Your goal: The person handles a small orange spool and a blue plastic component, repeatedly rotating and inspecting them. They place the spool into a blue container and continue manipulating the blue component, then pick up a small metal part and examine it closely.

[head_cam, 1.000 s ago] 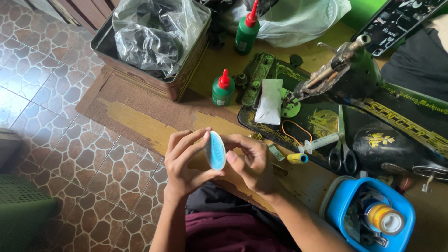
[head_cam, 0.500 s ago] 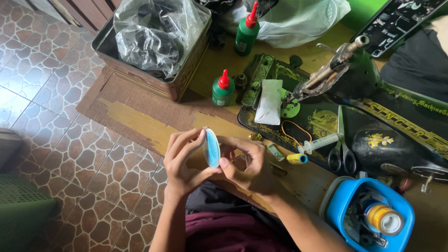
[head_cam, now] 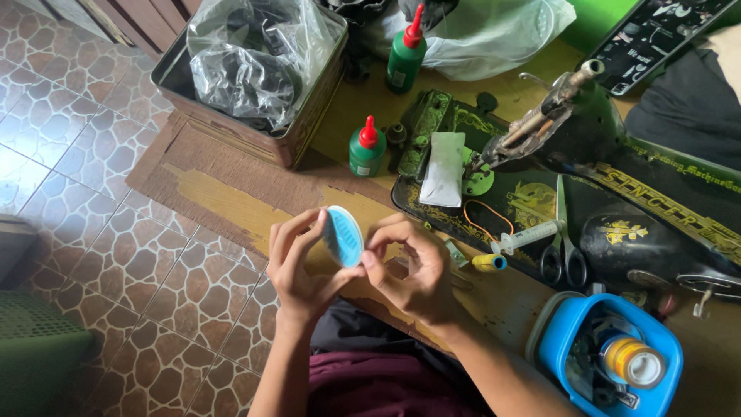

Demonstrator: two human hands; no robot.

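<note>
Both hands hold a small round blue disc [head_cam: 343, 236] upright above the edge of the wooden surface [head_cam: 231, 202]. The left hand [head_cam: 297, 266] grips its rim with curled fingers; the right hand [head_cam: 413, 266] pinches the opposite edge. A black sewing machine [head_cam: 617, 193] and green bottles [head_cam: 366, 147] lie nearby.
</note>
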